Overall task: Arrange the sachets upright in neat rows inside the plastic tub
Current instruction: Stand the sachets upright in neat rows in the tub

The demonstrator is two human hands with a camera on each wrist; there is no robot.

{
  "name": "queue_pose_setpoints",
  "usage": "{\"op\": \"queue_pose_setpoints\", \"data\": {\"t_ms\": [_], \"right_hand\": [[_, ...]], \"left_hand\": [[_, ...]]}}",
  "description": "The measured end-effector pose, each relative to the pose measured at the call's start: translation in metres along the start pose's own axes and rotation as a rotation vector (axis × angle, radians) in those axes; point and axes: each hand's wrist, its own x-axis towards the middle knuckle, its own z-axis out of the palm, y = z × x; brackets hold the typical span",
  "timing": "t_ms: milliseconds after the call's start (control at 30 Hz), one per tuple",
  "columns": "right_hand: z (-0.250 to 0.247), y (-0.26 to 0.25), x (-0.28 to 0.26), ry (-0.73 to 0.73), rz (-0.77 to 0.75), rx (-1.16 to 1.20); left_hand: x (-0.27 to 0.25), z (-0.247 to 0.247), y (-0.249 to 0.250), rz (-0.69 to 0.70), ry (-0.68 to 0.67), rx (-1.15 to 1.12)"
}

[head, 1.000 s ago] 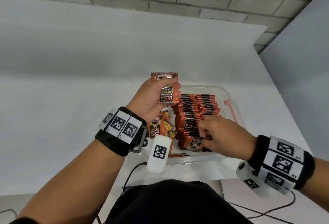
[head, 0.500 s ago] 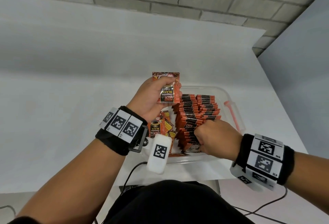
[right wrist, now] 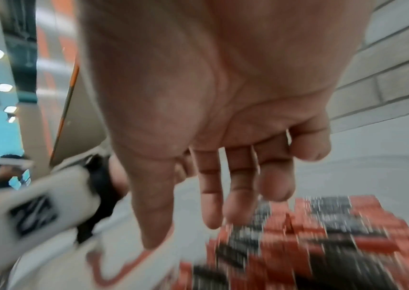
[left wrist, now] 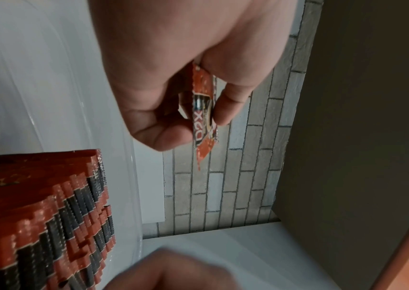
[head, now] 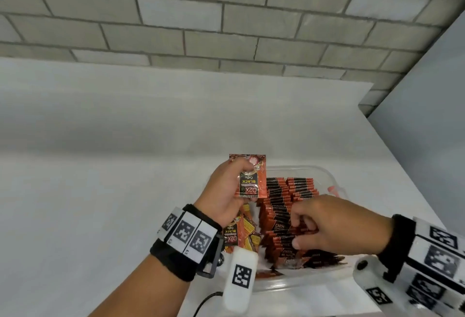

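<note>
- Left hand (head: 227,192) pinches 1 sachet (head: 249,181), long axis vertical, above tub (head: 324,173) left of rows (head: 281,212).
- Right hand (head: 334,226), fingers relaxed, empty, nearer rows.

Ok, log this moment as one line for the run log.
left hand: holds sachet above tub | right hand: open, fingers over rows | rows: upright, unfinished

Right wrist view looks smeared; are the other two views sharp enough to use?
Right wrist: motion blur smears the right hand and the rows of orange-and-black sachets. Head: sharp; the lettering on the orange sachet gripped by the left hand reads. Left wrist: mostly sharp.
</note>
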Motion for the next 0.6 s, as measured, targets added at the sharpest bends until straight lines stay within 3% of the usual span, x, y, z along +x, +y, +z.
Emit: {"op": "queue_pose_setpoints", "data": {"t_ms": [133, 267, 433, 500, 600], "right_hand": [[-0.027, 0.006, 0.006, 0.26, 0.043, 0.408], [-0.019, -0.002, 0.018, 0.345, 0.001, 0.639], [-0.018, -0.001, 0.022, 0.608, 0.026, 0.941], [-0.015, -0.001, 0.022, 0.601, 0.046, 0.978], [-0.006, 0.002, 0.016, 0.56, 0.008, 0.77]], "left_hand": [[0.001, 0.005, -0.002, 0.043, -0.07, -0.001], [0.0, 0.011, 0.0, 0.095, -0.099, -0.024], [-0.004, 0.01, -0.001, 0.044, -0.079, 0.249], [-0.007, 0.01, -0.004, -0.017, -0.091, 0.357], [-0.011, 0.01, -0.008, -0.137, -0.068, 0.453]]}}
